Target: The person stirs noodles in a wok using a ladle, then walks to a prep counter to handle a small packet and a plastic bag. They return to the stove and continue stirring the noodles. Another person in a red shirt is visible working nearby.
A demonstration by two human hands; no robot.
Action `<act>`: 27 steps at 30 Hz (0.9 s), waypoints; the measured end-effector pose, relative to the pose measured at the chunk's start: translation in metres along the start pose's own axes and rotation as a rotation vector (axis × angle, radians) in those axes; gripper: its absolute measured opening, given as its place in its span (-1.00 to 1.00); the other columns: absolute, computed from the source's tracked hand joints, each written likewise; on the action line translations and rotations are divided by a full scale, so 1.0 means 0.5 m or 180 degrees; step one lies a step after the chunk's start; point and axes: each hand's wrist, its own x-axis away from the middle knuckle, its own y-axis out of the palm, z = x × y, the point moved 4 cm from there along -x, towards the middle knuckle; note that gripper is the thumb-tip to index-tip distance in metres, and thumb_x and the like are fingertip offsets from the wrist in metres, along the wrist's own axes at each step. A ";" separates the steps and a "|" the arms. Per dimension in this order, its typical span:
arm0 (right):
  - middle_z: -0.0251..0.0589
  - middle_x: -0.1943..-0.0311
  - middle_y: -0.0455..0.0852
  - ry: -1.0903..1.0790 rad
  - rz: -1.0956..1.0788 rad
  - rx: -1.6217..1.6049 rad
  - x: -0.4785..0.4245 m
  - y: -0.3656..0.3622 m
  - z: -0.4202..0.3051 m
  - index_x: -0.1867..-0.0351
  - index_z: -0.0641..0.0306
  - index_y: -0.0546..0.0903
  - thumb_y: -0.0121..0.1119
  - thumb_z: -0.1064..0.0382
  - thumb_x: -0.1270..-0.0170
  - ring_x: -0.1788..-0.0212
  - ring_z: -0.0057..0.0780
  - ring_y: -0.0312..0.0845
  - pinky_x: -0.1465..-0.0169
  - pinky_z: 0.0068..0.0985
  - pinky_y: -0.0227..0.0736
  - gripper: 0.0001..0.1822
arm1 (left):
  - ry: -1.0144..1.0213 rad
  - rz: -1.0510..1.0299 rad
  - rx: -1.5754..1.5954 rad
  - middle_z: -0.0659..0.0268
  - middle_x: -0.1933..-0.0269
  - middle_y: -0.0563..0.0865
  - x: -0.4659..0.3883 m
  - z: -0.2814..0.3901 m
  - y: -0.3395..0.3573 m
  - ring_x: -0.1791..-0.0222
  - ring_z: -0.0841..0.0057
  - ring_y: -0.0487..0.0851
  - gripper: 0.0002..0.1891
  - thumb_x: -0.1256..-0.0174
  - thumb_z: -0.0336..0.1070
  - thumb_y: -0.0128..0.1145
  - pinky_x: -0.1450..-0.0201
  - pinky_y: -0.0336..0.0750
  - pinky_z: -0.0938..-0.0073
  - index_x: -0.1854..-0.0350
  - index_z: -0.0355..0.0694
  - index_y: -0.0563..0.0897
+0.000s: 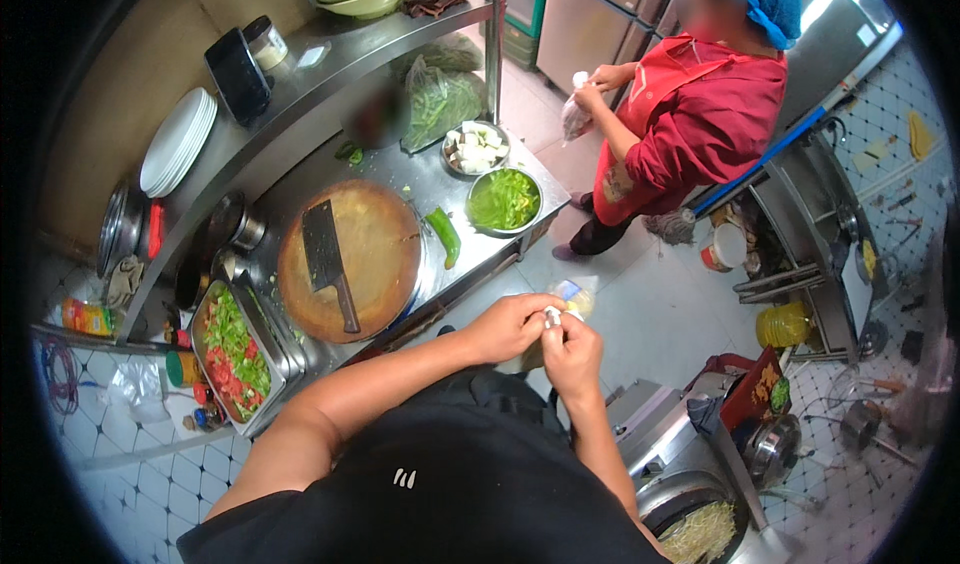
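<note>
In front of my body, my left hand [510, 328] and my right hand [572, 354] pinch the gathered white neck of a clear plastic bag [576, 292] between thumbs and fingertips. The bag hangs over the floor with yellowish contents and a blue patch; my hands hide part of it. To the left, a cleaver [322, 245] lies flat on a round wooden chopping board [390, 256], its handle towards me. A green pepper [444, 238] rests beside the board, near a metal bowl of sliced green peppers [504, 200] and a bowl of pale chunks [475, 148].
A co-worker in a red apron [675, 114] stands across the aisle, holding a plastic bag [576, 118]. Chopped vegetables fill a metal tray [199, 331] at left. An overhead shelf [322, 54] holds plates. Behind my right arm is a wok [660, 500] containing bean sprouts.
</note>
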 end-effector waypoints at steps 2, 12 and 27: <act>-0.11 0.71 0.48 0.0005 -0.0007 -0.0103 -0.009 -0.001 -0.010 0.49 0.36 0.58 0.09 0.27 -0.16 0.63 -0.51 0.40 0.49 -0.41 0.31 -0.81 | -0.0002 0.0020 -0.0010 0.10 0.06 0.66 0.007 0.002 -0.001 0.04 0.32 0.65 -0.63 -0.34 -0.41 0.00 -0.04 0.49 0.41 -0.19 -0.32 0.46; -0.43 0.69 0.44 0.0527 0.0118 -0.0847 -0.121 -0.033 0.049 0.41 0.35 0.59 -0.01 0.34 -0.28 0.63 -0.74 0.25 0.55 -0.63 0.16 -0.82 | -0.0178 0.0762 0.0594 0.24 0.06 0.64 -0.034 -0.104 -0.095 0.15 0.61 0.64 -0.57 -0.34 -0.46 0.05 0.08 0.53 0.53 -0.26 -0.25 0.44; -0.50 0.65 0.45 0.0956 0.0412 -0.0349 -0.334 -0.142 0.170 0.43 0.30 0.56 -0.06 0.32 -0.33 0.67 -0.80 0.21 0.59 -0.70 0.09 -0.79 | -0.2659 0.1929 0.3421 0.08 0.09 0.66 -0.120 -0.493 -0.106 0.10 0.26 0.70 -0.83 -0.41 -0.35 0.00 0.07 0.63 0.25 0.08 -0.32 0.47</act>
